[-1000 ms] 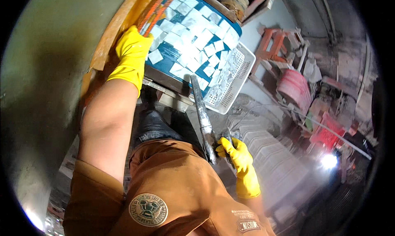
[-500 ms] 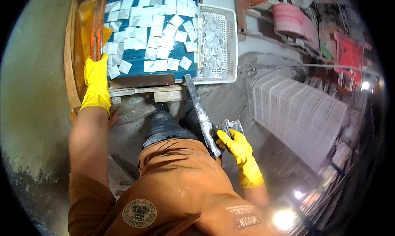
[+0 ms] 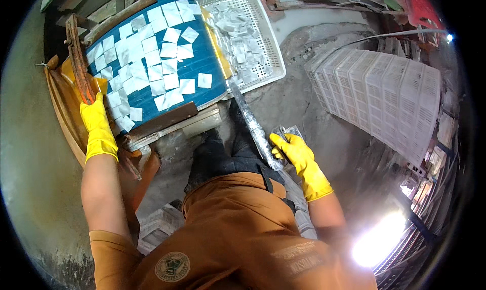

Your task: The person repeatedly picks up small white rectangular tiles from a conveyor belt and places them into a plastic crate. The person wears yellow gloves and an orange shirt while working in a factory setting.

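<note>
My left hand (image 3: 97,124), in a yellow glove, rests against the left edge of a blue conveyor belt (image 3: 202,62) covered with several small white squares (image 3: 167,52), next to a rusty orange bar (image 3: 78,62). My right hand (image 3: 293,151), also in a yellow glove, grips a small stack of pale squares (image 3: 287,134) beside a long grey metal bar (image 3: 253,125) that slants down from the belt's corner. My dark boots stand below the belt.
A white plastic crate (image 3: 271,49) holding several pale pieces stands at the belt's right. Stacked white crates (image 3: 390,97) lie further right. A wooden frame (image 3: 63,115) borders the belt on the left. Bright light glares at lower right.
The view has swung, so belt and crate now sit higher and left. My left hand stays at the belt's left edge; my right hand stays by the grey bar.
</note>
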Motion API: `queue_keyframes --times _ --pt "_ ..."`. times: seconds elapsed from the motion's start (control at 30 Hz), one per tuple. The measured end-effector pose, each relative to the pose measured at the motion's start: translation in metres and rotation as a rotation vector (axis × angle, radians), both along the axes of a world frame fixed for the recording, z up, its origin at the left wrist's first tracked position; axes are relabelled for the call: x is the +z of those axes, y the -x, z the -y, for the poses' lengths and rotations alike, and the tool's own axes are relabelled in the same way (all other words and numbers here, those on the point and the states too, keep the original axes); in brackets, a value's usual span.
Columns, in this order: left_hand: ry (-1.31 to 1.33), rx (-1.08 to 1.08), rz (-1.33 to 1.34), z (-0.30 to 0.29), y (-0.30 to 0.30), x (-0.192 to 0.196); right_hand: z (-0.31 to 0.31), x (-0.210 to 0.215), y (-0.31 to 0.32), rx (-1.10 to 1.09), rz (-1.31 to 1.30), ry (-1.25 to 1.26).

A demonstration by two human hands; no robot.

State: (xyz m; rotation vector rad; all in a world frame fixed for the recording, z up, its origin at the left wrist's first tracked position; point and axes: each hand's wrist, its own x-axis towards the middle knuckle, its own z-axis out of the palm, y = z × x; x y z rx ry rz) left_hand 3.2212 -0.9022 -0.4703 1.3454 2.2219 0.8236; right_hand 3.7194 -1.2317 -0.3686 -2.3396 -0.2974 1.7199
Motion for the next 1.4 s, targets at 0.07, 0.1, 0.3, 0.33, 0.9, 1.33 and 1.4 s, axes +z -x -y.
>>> queue_keyframes --times 0.07,0.1,0.3,0.33,0.9,1.33,1.4 --pt "-0.006 0.004 -0.033 -0.002 -0.010 0.009 -0.008 -0.012 -0.006 -0.015 -0.015 -0.004" --pt "-0.004 0.004 -0.045 -0.001 -0.007 0.008 -0.014 -0.016 -0.009 -0.014 -0.023 0.002" --pt "0.029 0.037 -0.057 -0.001 0.002 0.004 -0.069 -0.033 -0.026 0.086 0.007 0.014" --pt "0.042 0.055 -0.067 -0.001 -0.009 0.015 -0.085 -0.032 -0.024 0.119 0.021 0.027" --pt "0.152 0.145 -0.184 -0.005 -0.021 0.030 -0.235 -0.047 -0.030 0.013 0.117 -0.103" --pt "0.211 0.210 -0.145 -0.012 -0.025 0.045 -0.425 0.172 0.074 -0.103 -0.022 -1.125" --pt "0.236 0.250 -0.147 -0.007 -0.023 0.050 -0.489 0.196 0.116 -0.076 -0.230 -1.277"
